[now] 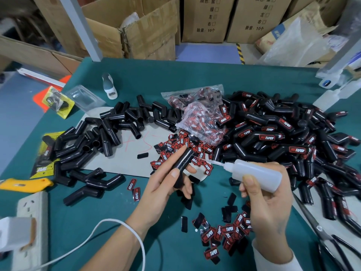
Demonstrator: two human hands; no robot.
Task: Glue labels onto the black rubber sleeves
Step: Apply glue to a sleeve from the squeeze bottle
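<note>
My left hand grips a plain black rubber sleeve, tilted up to the right over the green table. My right hand holds a white glue bottle whose thin nozzle points left, its tip close to the sleeve's upper part. Loose red-and-black labels lie in a heap just behind the sleeve, and more labels are scattered near my right wrist. Unlabelled sleeves are piled at the left. Labelled sleeves form a big pile at the right.
A clear bag of labels sits mid-table. A yellow utility knife and a white power strip with a cable lie at the left edge. Scissors lie at the right. Cardboard boxes stand beyond the table.
</note>
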